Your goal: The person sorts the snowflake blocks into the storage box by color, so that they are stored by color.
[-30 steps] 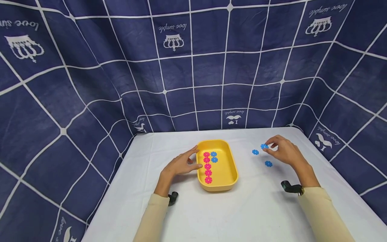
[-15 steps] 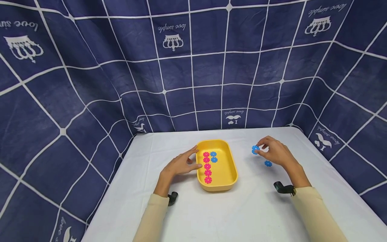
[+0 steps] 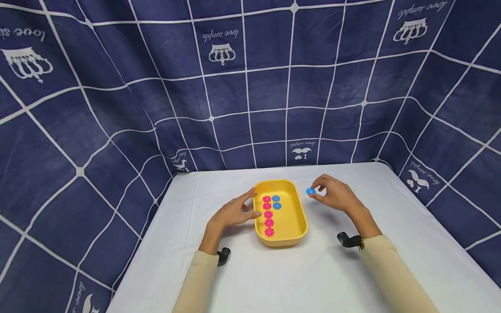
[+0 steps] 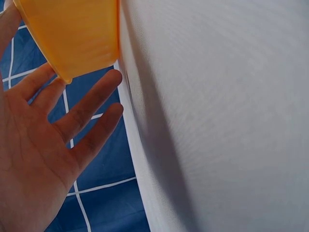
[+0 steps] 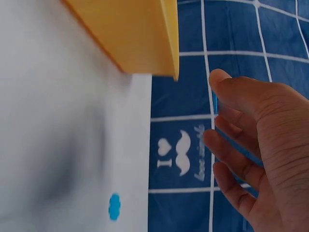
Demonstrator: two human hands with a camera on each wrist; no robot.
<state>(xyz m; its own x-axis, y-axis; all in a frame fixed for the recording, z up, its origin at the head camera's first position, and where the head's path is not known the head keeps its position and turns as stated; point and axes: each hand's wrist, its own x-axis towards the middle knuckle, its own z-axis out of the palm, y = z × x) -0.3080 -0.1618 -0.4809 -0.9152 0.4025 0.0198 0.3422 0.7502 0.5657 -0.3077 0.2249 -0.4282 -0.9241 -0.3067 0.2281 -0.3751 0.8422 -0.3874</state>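
In the head view my left hand [image 3: 232, 211] rests at the left side of a yellow tray [image 3: 291, 237]. Its thumb lies over the rim, and the other fingers, nearly straight, touch the tray's edge. A column of several pink snowflake discs [image 3: 268, 214] lies inside, with two blue snowflake discs [image 3: 276, 206] beside the top ones. Just right of the tray, my right hand [image 3: 335, 194] pinches another blue snowflake disc [image 3: 311, 191] between thumb and fingertips, above the table. That disc shows only as a thin edge in the right wrist view.
A loose blue snowflake disc [image 5: 114, 207] lies on the white tabletop in the right wrist view; the right hand and wrist hide that area in the head view. Navy checked cloth [image 3: 270, 93] hangs behind and at both sides of the white table [image 3: 274, 278].
My right hand has carried the pinched blue disc left, from above the loose discs to near the tray's right rim. The left hand and tray stay put.
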